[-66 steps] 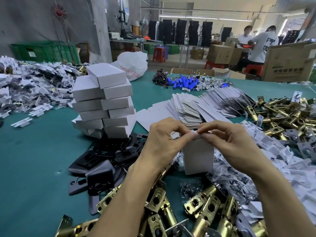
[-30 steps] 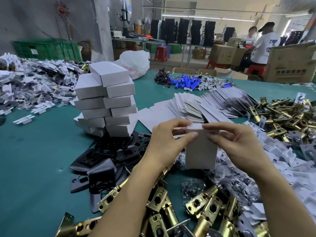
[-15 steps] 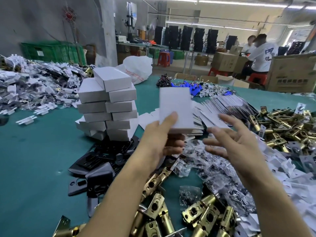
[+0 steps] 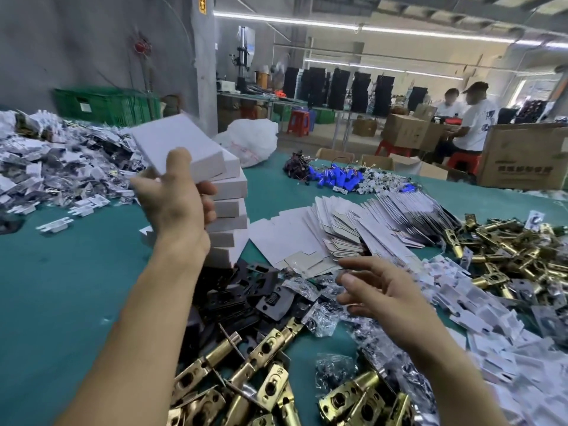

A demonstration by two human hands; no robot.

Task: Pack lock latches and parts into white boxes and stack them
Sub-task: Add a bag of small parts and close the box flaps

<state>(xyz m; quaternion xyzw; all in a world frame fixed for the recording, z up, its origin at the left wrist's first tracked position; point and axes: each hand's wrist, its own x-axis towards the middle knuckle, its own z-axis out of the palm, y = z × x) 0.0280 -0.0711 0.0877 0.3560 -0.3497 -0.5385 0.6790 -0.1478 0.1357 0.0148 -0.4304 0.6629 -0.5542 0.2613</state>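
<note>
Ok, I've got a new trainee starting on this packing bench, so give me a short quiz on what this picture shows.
1. True or false: the left hand grips a closed white cardboard box.
2. The right hand is: A) a fist; B) open, holding nothing; C) out of view.
3. Fill the gap: the tall stack of white boxes stands on a ____ table cover.
Key: 1 true; 2 B; 3 green.
</note>
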